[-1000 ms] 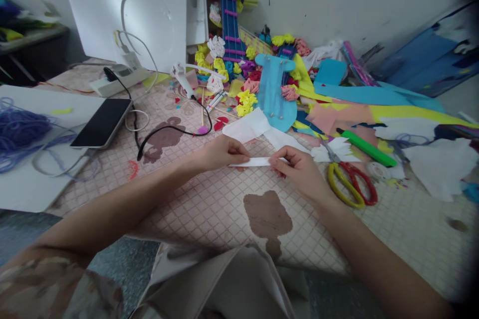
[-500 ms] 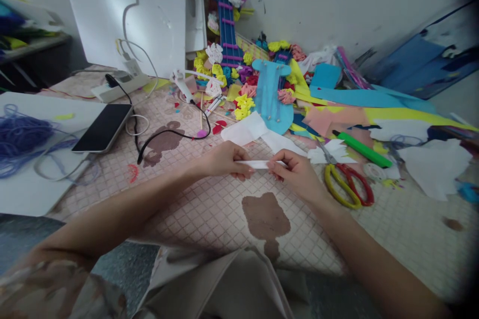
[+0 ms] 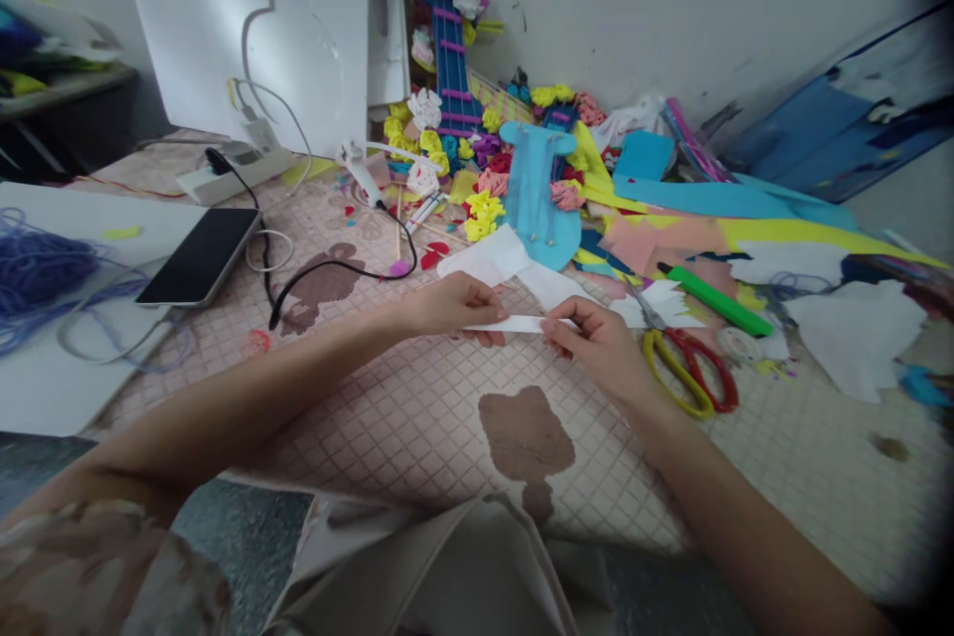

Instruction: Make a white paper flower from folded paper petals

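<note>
Head view: a white strip [image 3: 524, 324] spans from left grip [image 3: 456, 304] to right grip [image 3: 594, 336], both pinching it.

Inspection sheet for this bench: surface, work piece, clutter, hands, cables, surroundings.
Surface: diamond-patterned cloth, brown printed shapes.
Work piece: narrow white strip, held above the cloth or on it, can't tell which.
Clutter: scissors, green tool, phone, purple yarn, many paper scraps.
Hands: left hand and right hand both pinch the strip.
Cables: black cable loops from the glue gun; power strip behind.
Surroundings: white board upright, wall.
</note>
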Demonstrator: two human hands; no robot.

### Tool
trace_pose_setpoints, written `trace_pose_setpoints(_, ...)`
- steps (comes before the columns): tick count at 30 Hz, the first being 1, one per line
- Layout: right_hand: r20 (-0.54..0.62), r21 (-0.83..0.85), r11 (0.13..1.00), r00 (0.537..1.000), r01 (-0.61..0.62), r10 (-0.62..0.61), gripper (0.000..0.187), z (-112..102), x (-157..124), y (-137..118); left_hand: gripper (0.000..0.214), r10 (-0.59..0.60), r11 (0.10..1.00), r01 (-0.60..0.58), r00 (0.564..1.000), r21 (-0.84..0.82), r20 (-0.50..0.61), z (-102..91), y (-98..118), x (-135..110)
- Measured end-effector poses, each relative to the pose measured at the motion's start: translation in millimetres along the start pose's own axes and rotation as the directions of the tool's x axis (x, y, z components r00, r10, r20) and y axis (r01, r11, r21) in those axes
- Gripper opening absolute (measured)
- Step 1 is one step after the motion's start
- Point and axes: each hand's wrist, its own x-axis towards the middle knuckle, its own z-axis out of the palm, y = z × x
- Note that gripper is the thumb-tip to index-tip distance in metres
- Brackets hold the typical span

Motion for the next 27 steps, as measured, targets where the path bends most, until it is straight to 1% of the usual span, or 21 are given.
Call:
trace_pose_setpoints(3, -0.025, -0.013, 1.0, 1.0, 0.009, -0.009, 0.022, -4.8, -1.7, 0.0, 0.023, -0.03, 0.999, 0.031, 0.999, 0.02, -0.041, 1.9, 5.0, 7.1)
trace_pose_setpoints(7, -0.091, -0.088, 0.996, 0.995, 0.025, -0.034, 0.02, -19.8, -9.9, -0.6, 0.019, -0.05, 0.999, 0.049, 0.999, -0.009, -0.022, 0.2, 8.9, 12.9)
trace_pose_setpoints(9, -0.151, -0.145, 0.989, 0.987, 0.04, -0.062, 0.018, -31.7, -17.4, -0.4, 0.018, -0.048, 0.997, 0.048, 0.999, -0.055, -0.01, 1.7, 10.8, 18.8)
trace_pose_setpoints(11, -0.249, -0.256, 0.965, 0.962, 0.049, -0.115, 0.019, -47.1, -26.3, 0.5, 0.016, -0.045, 0.994, 0.041, 0.998, -0.102, -0.033, 5.9, 14.0, 28.1)
trace_pose_setpoints(12, -0.302, -0.346, 0.937, 0.941, 0.039, -0.151, 0.019, -56.0, -30.9, 1.4, 0.015, -0.043, 0.991, 0.036, 0.998, -0.128, -0.053, 8.8, 16.2, 34.0)
trace_pose_setpoints(13, -0.351, -0.455, 0.89, 0.916, 0.014, -0.194, 0.02, -65.4, -35.5, 2.9, 0.014, -0.043, 0.988, 0.031, 0.996, -0.153, -0.076, 12.3, 18.8, 40.6)
trace_pose_setpoints(14, -0.381, -0.564, 0.825, 0.894, -0.024, -0.235, 0.02, -74.9, -39.8, 5.0, 0.013, -0.045, 0.983, 0.027, 0.995, -0.18, -0.094, 16.0, 21.9, 47.8)
trace_pose_setpoints(15, -0.385, -0.662, 0.747, 0.886, -0.069, -0.259, 0.02, -84.3, -43.8, 7.8, 0.013, -0.046, 0.978, 0.023, 0.993, -0.207, -0.106, 19.9, 25.5, 55.7)
trace_pose_setpoints(16, -0.371, -0.743, 0.66, 0.888, -0.109, -0.271, 0.022, -93.2, -47.4, 11.6, 0.014, -0.049, 0.973, 0.021, 0.992, -0.232, -0.116, 24.0, 29.5, 64.3)
trace_pose_setpoints(17, -0.34, -0.805, 0.577, 0.902, -0.133, -0.266, 0.025, -101.0, -50.4, 16.0, 0.014, -0.057, 0.966, 0.023, 0.99, -0.256, -0.127, 28.1, 34.1, 73.4)
trace_pose_setpoints(19, -0.273, -0.88, 0.452, 0.934, -0.145, -0.232, 0.032, -112.7, -54.7, 26.2, 0.017, -0.054, 0.953, 0.011, 0.989, -0.304, -0.135, 36.7, 44.8, 93.3)
trace_pose_setpoints(21, -0.245, -0.904, 0.401, 0.949, -0.149, -0.2, 0.035, -118.4, -57.2, 35.6, 0.019, -0.035, 0.942, -0.011, 0.991, -0.336, -0.132, 45.6, 57.2, 114.0)
trace_pose_setpoints(23, -0.266, -0.901, 0.395, 0.946, -0.177, -0.184, 0.036, -119.2, -58.5, 41.1, 0.019, -0.026, 0.941, -0.015, 0.993, -0.338, -0.114, 54.3, 70.0, 133.2)
trace_pose_setpoints(24, -0.284, -0.896, 0.398, 0.942, -0.195, -0.18, 0.036, -118.4, -59.1, 42.2, 0.019, -0.034, 0.947, -0.002, 0.994, -0.32, -0.107, 58.5, 75.7, 141.4)
trace_pose_setpoints(27, -0.313, -0.887, 0.401, 0.937, -0.23, -0.154, 0.037, -115.0, -60.4, 40.5, 0.016, -0.115, 0.97, 0.086, 0.986, -0.226, -0.121, 68.6, 86.4, 159.2)
